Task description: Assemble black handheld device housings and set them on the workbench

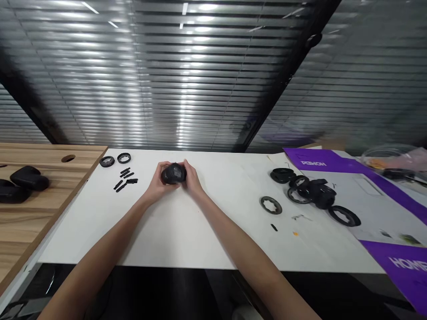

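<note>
Between my two hands sits a rounded, glossy black plastic part, held just above or on the white table; its exact kind I cannot make out. The fingers of my left hand wrap round its left side. My right hand presses against its right side, with the fingertips partly hidden behind it. To the left of my hands lie several small black strips. Beyond them, two black rings with notched inner edges, one ring and another ring, rest near the table's far left corner.
At right lie a grey notched ring, a small black strip, an orange bit and a cluster of black parts. Purple-and-white packaging covers the right end. Black rounded pieces lie on a wooden surface at left. Blinds stand behind.
</note>
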